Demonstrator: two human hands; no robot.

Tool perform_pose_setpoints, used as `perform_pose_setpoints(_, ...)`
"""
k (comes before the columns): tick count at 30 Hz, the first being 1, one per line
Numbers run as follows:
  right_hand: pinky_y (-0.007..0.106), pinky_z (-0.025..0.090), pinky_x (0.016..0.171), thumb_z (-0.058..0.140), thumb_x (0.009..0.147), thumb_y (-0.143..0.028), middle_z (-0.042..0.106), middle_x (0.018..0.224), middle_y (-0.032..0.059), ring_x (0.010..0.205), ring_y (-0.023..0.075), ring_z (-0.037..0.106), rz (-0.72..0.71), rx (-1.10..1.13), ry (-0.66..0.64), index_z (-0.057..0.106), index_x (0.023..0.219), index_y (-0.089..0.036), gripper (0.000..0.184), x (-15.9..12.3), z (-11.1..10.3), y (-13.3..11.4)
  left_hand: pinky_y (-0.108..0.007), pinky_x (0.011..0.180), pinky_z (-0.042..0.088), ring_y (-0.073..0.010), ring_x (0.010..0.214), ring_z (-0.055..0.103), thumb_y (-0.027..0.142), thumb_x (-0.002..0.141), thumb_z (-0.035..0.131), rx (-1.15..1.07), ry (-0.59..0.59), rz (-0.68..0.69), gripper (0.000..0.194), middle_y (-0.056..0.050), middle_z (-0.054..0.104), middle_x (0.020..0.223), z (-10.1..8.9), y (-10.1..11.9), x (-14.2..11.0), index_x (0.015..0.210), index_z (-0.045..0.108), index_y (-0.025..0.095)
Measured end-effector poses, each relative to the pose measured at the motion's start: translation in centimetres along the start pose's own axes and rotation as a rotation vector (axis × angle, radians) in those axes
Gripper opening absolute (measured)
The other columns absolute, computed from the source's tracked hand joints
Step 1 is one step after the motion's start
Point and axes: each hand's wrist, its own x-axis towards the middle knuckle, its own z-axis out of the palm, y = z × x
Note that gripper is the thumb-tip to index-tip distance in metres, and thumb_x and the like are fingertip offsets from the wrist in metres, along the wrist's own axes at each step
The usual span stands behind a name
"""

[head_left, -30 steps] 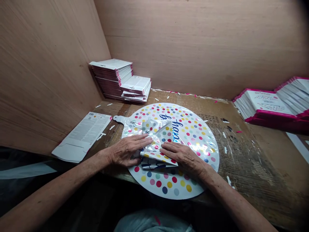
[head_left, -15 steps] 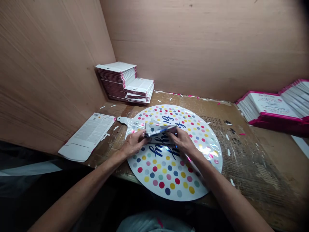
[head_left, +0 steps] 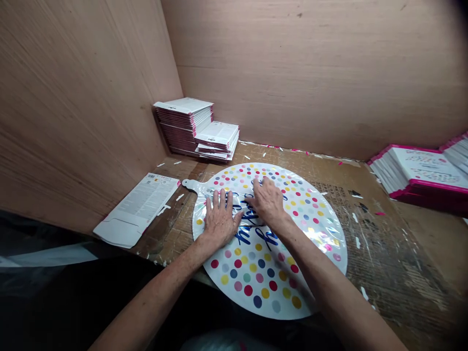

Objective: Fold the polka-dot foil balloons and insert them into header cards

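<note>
A round white foil balloon (head_left: pixel 252 270) lies flat in front of me, printed with coloured dots and dark blue script lettering. Its narrow tail (head_left: pixel 190 184) points left. My left hand (head_left: pixel 219 222) rests palm down on the left part of the balloon, fingers stretched out and spread. To its right, my right hand (head_left: pixel 269 201) lies over the lettering near the balloon's middle, fingers somewhat bent and apart, with nothing visible in them. Both hands touch the foil and cover part of the lettering.
Left of the balloon lie flat printed card sleeves (head_left: pixel 141 207). Stacks of white and pink packets (head_left: pixel 185 126) stand in the back left corner. More pink-edged packets (head_left: pixel 420 168) are at the right. Wooden panels (head_left: pixel 292 73) enclose the worn cardboard-covered table (head_left: pixel 351 258), which carries paper scraps.
Both hands earlier pinched a raised fold of dotted foil over the balloon. The fold is down now, and the hands have let go and lie on the surface. The view has shifted slightly.
</note>
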Motion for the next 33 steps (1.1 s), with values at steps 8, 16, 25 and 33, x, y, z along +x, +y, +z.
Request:
perform_pose_setpoints(8,0.027,0.042,0.071,0.064,0.089,-0.035,0.07,0.104,0.0097,0.095,0.0227,0.064,-0.29,0.013,-0.229,0.066,0.106,-0.019,0.023,0.3,-1.3,-0.2,-0.056,0.112,0.035,-0.033,0.14,0.041,0.042,0.098,0.041,-0.33,0.027,-0.161,0.052,-0.02,0.057,0.136,-2.1,-1.6,0.4,0.14,0.042,0.012)
perform_pose_setpoints(16,0.027,0.038,0.061,0.056,0.088,-0.043,0.066,0.078,0.0027,0.071,0.0177,0.058,-0.317,0.466,-0.276,0.063,0.082,-0.021,0.023,-4.4,1.5,2.2,-0.036,0.087,0.054,-0.0203,0.092,0.068,0.033,0.089,0.061,-0.522,0.101,-0.172,0.029,-0.006,0.071,0.098,-4.1,-1.6,-1.1,0.115,0.06,0.02)
perform_pose_setpoints(25,0.027,0.039,0.052,0.054,0.086,-0.055,0.058,0.063,-0.0006,0.058,0.0158,0.051,-0.151,0.712,-0.246,0.052,0.069,-0.022,0.037,-7.5,2.0,6.4,-0.045,0.09,0.049,-0.0376,0.112,0.06,0.041,0.098,0.035,0.448,-0.268,-0.552,0.047,-0.026,0.064,0.117,-11.4,-13.7,-4.3,0.11,0.065,0.007)
perform_pose_setpoints(33,0.027,0.046,0.056,0.05,0.089,-0.054,0.059,0.072,-0.0001,0.064,0.0158,0.054,-0.176,0.998,-0.248,0.058,0.086,-0.021,0.035,-8.7,2.0,8.0,-0.051,0.086,0.049,-0.0431,0.102,0.065,0.026,0.091,0.041,0.404,-0.33,-0.426,0.039,-0.029,0.07,0.097,-14.5,-10.1,-0.2,0.089,0.074,0.005)
